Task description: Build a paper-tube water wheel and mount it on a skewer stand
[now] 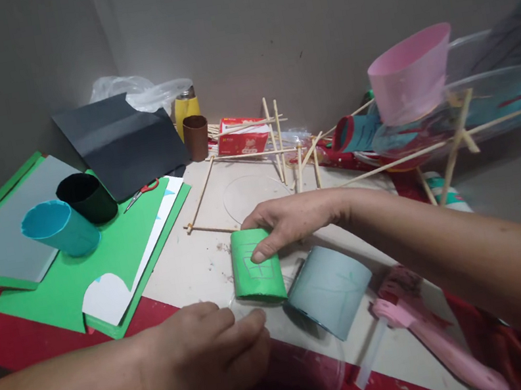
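My right hand [289, 220] grips a short green paper tube [258, 285] from behind, with the thumb across its front, where a faint grid is pencilled. In front of it, my left hand [217, 352] is closed, its fingers curled and the index finger pointing at the tube's base. Whatever the left fingers may hold is hidden, though a faint clear round edge shows beside them. Just right of the green tube, a pale blue-grey paper tube [334, 292] lies tilted on the table. A pink hot glue gun [425, 327] with a translucent glue stick rests farther right.
Green sheets [138, 269] at left bear a turquoise cup-like tube [61, 228], a black tube [89, 200] and scissors [143, 191]. Stick frames [254, 154], a brown tube [197, 139] and a red box [243, 136] stand behind. A pink tube [411, 80] rises at right.
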A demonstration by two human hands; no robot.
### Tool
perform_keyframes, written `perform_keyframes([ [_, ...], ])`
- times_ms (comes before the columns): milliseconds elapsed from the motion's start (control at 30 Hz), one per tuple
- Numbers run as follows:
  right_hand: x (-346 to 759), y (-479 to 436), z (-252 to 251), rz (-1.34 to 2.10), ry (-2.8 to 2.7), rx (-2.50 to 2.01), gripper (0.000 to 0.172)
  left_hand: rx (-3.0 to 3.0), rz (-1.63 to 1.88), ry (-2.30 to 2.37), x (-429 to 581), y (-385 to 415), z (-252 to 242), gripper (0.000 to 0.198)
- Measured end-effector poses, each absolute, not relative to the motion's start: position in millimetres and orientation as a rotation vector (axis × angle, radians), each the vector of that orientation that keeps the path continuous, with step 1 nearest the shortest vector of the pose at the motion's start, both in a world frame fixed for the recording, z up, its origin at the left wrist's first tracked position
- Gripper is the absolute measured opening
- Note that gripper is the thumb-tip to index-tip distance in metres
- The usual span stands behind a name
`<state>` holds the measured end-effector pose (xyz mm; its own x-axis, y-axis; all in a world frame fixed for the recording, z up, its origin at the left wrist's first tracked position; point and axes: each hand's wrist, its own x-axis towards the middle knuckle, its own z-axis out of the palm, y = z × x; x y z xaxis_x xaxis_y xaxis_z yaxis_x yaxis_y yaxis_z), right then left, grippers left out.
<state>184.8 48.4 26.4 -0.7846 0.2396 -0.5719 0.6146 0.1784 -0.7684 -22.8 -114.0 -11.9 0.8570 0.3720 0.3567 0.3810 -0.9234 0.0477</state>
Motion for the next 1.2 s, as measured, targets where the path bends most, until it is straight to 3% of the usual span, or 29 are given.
perform_keyframes([
  [133,185,48,29,-1.642,2.156,0.796,0.034,-2.951,-0.162,-0.660,-14,-127,-20,0.044],
  [233,186,48,29,-1.618,2.166,0.783,0.034,-2.918,-0.051,-0.723,-8,-129,-28,0.047],
  [800,186,48,25,-1.638,2.149,0.785,0.036,-2.949,0.016,-0.740,-6,-127,-31,0.039],
  [1067,187,42,30,-1.507,2.368,0.940,0.046,-2.976,-0.030,-0.764,-11,-126,-28,0.038],
  [1200,186,36,41,-1.315,2.510,0.988,0.051,-3.000,-0.186,-0.781,-15,-125,-28,0.025],
])
